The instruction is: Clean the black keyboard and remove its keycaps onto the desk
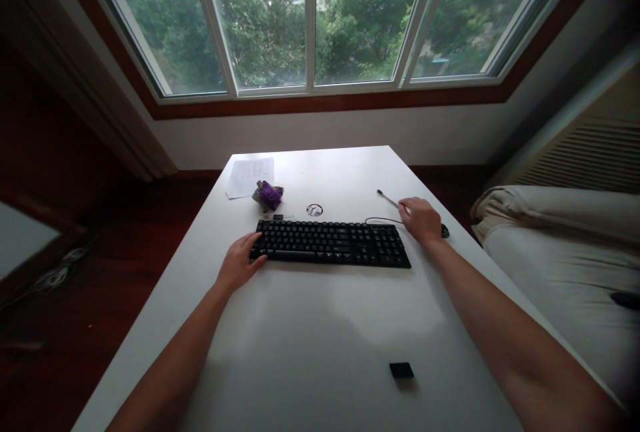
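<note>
A black keyboard [330, 243] lies across the middle of the white table. My left hand [240, 260] grips its left end, thumb on the near side and fingers over the far corner. Beyond the keyboard's right end, my right hand [421, 220] is closed around the near end of a slim stick with a dark tip [387, 198], which points away to the left. I cannot make out the tip's exact kind. A thin black cable [383, 220] curves from behind the keyboard toward that hand. Beside the right wrist a small dark object [445, 231] is partly hidden.
Behind the keyboard are a purple crumpled, flower-like item [271, 196], a round patterned disc [315, 209] and a small black piece [278, 217]. Paper [253, 175] lies at the far left corner. A black square [401, 371] sits near the front. A covered couch [545, 252] stands right.
</note>
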Available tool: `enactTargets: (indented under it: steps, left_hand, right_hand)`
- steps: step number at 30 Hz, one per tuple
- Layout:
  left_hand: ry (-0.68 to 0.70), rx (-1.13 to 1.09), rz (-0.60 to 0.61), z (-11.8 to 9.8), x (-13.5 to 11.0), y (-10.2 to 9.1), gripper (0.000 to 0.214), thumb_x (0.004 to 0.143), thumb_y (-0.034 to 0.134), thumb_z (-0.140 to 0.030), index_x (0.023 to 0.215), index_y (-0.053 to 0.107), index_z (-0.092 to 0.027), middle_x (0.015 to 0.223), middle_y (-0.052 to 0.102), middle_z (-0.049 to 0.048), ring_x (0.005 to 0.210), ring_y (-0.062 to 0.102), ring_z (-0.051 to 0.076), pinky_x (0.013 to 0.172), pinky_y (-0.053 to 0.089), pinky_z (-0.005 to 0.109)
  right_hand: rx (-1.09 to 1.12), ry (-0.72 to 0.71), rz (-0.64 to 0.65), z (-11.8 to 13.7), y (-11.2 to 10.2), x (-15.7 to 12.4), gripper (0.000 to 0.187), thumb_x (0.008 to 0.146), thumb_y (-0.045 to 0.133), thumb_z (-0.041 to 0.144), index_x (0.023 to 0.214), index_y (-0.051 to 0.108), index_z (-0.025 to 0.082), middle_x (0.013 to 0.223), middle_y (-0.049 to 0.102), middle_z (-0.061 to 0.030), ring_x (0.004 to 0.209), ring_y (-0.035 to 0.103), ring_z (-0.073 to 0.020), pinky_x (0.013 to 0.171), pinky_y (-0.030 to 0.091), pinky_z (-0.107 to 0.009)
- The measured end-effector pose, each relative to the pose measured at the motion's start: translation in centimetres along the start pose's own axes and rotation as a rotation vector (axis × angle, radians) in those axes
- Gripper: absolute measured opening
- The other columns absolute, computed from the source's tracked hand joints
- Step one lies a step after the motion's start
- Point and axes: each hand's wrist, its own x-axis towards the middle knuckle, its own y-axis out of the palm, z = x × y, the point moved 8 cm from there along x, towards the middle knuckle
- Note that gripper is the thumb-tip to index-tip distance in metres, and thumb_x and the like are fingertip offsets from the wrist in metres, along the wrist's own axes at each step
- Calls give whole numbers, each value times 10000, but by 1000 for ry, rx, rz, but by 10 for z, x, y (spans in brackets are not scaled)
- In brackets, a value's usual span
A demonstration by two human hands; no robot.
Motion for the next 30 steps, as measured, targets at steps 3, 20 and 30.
enactTargets:
  steps: [3, 20, 30]
  left_hand:
    - [-4, -22, -11, 3, -2, -1, 518, 956, 552, -445, 1445, 499, -283, 1467, 540, 83, 1359, 497, 279, 1160, 387, 499]
    - [-295, -255, -58, 35, 20, -9, 382, 957, 497, -411, 1252, 655, -227, 1238, 704, 63, 1113, 666, 222, 996, 523, 380]
    - [-234, 60, -129, 28, 119, -14, 427, 870, 590, -235, 1294, 637, -216, 1207, 659, 105, 1102, 619, 247, 1022, 472, 387]
  right_hand:
    - [155, -46, -100, 10, -22, -29, 294, 949, 470, 308, 1059, 702, 165, 1061, 707, -128, 1015, 604, -273, 902, 456, -386]
    - [565, 393, 23, 20, -26, -113, 392, 893, 507, 503, 1055, 717, 214, 1004, 749, -83, 885, 679, -249, 823, 485, -366]
    - [561, 378, 43, 9, -20, -114, 398, 886, 521, 511, 1067, 730, 225, 990, 758, -81, 864, 682, -263, 803, 484, -376]
